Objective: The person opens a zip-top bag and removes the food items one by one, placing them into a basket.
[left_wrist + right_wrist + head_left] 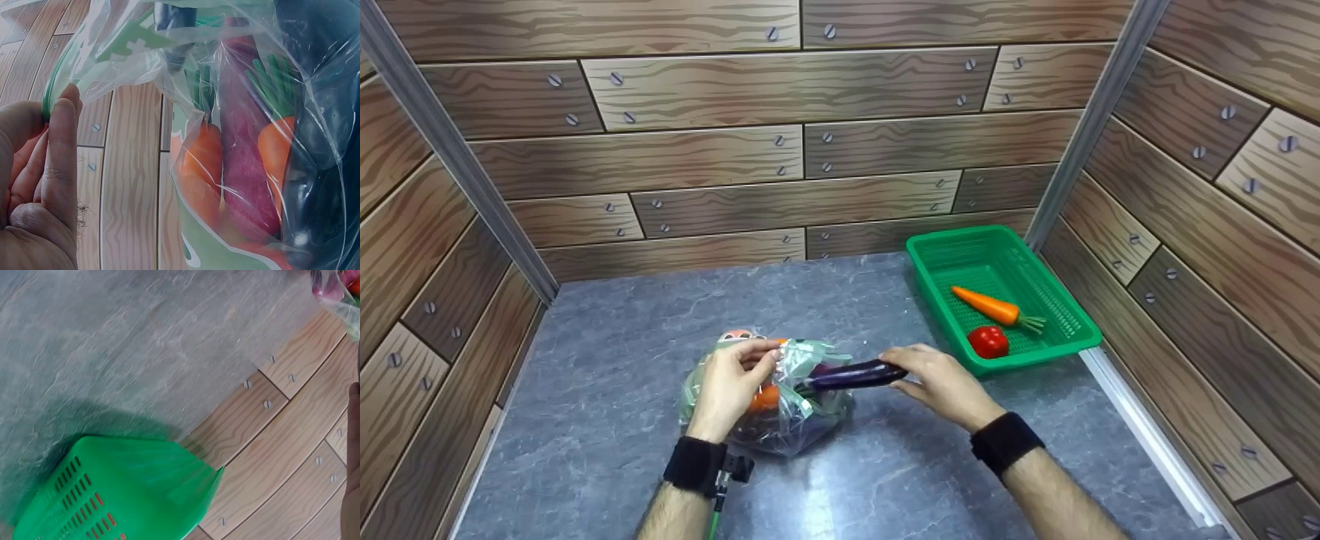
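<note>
A clear plastic bag with green print [791, 439] sits on the table, filled with vegetables. My left hand [733, 384] pinches the bag's green-edged rim between thumb and fingers, holding the mouth up. In my right hand [951, 384] is a long dark purple eggplant [861, 374], gripped near one end; its stem end points left, at the bag's mouth. Through the plastic, the left wrist view shows carrots [203, 163] with green tops, a reddish-purple long vegetable [243, 146] and large dark shapes. Only the edge of my right hand [352, 478] enters the right wrist view.
Right of the bag stands a green plastic basket [1080, 343], with a carrot [986, 304] and a red bell pepper [988, 342] inside. Wood-patterned walls [712, 154] enclose the grey table [607, 420] at the back and both sides.
</note>
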The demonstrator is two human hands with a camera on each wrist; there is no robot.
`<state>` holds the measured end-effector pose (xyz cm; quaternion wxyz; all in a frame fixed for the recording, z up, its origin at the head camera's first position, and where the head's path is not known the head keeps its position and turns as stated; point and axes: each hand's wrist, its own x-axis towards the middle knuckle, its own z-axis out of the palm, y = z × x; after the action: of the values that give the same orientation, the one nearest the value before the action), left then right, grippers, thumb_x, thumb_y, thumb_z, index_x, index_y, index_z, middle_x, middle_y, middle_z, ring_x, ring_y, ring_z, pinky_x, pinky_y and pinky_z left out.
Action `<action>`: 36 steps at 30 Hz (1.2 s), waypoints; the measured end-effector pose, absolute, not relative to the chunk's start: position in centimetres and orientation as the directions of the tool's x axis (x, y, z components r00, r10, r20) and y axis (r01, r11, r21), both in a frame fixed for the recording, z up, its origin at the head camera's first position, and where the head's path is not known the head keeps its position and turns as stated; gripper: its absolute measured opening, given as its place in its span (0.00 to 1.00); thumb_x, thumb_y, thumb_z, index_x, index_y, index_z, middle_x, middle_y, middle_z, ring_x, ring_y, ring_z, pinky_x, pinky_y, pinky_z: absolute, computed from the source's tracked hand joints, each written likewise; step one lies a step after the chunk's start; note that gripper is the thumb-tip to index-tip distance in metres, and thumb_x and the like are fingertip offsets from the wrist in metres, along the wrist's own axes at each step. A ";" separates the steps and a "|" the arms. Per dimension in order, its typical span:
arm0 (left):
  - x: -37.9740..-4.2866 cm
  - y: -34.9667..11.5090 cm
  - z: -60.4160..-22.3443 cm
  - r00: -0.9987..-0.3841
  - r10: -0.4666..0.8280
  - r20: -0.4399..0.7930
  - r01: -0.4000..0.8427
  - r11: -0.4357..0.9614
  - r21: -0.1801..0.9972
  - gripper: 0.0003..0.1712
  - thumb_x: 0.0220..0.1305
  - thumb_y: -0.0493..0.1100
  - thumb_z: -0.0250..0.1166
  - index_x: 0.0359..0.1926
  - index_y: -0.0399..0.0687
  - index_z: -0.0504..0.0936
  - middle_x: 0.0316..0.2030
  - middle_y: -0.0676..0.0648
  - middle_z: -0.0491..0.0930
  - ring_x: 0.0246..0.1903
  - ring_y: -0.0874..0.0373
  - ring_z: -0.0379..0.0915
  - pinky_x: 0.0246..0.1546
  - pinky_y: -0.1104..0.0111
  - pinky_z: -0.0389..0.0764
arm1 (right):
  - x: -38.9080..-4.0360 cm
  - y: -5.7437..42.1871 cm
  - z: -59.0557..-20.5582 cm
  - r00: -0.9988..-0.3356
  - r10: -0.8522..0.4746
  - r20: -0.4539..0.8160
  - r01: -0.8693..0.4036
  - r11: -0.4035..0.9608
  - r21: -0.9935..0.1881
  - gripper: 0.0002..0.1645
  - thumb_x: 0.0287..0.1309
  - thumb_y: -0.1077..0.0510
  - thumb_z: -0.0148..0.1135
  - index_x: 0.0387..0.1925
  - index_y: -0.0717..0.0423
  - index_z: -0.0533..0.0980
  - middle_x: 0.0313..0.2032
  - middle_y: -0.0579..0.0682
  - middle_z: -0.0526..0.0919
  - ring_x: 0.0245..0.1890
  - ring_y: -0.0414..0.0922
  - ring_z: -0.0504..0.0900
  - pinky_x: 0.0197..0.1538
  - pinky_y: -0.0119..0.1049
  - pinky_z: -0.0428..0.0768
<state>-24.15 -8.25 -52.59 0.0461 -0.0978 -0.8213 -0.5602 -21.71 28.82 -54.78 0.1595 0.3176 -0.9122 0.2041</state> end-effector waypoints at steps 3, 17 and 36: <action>-24.2 -8.3 -52.7 -0.977 0.109 0.184 0.212 0.351 0.912 0.12 0.81 0.39 0.77 0.58 0.40 0.97 0.48 0.42 0.98 0.44 0.57 0.95 0.40 0.77 0.89 | -21.7 29.5 -54.5 -0.753 -0.511 0.414 -0.637 0.723 -0.268 0.29 0.68 0.62 0.86 0.68 0.54 0.89 0.63 0.55 0.96 0.62 0.56 0.95 0.64 0.53 0.96; -24.2 -8.3 -52.8 -0.977 0.103 0.188 0.213 0.365 0.906 0.11 0.81 0.39 0.77 0.57 0.39 0.97 0.49 0.41 0.98 0.45 0.54 0.96 0.42 0.77 0.89 | -21.9 32.8 -52.8 -0.747 -0.456 0.483 -0.627 0.725 -0.285 0.31 0.65 0.65 0.87 0.68 0.54 0.89 0.63 0.55 0.96 0.60 0.56 0.95 0.62 0.55 0.96; -24.2 -8.3 -52.9 -0.980 0.099 0.175 0.200 0.372 0.907 0.11 0.81 0.39 0.76 0.57 0.39 0.97 0.50 0.41 0.98 0.45 0.55 0.95 0.41 0.78 0.87 | -24.1 38.6 -48.7 -0.844 -0.232 0.484 -0.424 0.841 -0.337 0.30 0.72 0.63 0.82 0.73 0.58 0.87 0.65 0.63 0.94 0.64 0.67 0.92 0.65 0.67 0.92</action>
<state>-24.25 -8.32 -52.87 0.0454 -0.0904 -0.8269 -0.5531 -24.07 38.57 -48.67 0.2174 0.1755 -0.9344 0.2210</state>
